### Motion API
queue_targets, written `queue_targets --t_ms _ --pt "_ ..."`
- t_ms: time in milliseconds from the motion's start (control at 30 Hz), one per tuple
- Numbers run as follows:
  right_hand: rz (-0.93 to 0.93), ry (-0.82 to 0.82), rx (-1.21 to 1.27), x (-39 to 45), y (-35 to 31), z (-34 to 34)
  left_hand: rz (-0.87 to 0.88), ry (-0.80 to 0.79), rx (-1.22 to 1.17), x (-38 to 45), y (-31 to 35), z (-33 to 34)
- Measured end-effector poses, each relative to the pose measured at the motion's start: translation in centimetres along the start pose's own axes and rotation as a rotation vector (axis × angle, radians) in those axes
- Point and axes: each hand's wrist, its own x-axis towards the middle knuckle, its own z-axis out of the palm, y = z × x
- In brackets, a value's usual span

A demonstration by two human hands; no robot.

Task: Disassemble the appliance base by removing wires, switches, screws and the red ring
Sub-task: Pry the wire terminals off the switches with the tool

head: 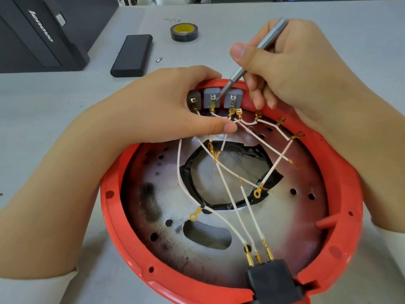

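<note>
The left hand [175,106] grips the far rim of the red ring [122,233] on the counter [65,95]. The right hand [291,69] holds a screwdriver [252,60], tip on a grey switch [212,98]. A slip could bend terminals or gouge nearby white wires [228,187].

Round appliance base [219,216] flat at near edge of desk [219,25], red ring [118,216] around rim; white wires [230,194] crisscrossing inside, grey switches [221,97] upright at far rim.
</note>
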Motion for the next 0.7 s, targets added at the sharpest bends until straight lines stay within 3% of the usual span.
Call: queue_targets --t_ms 233,400,700 --pt "0.018 -0.033 0.006 0.07 0.03 -0.1 -0.001 0.0 0.003 -0.1 0.01 -0.02" --pt "0.019 -0.096 -0.159 0.31 0.11 0.48 0.013 0.001 0.017 -0.1 0.07 0.06" --pt "0.003 0.001 0.008 -0.05 0.05 0.12 0.028 0.011 0.0 -0.13 -0.06 0.12"
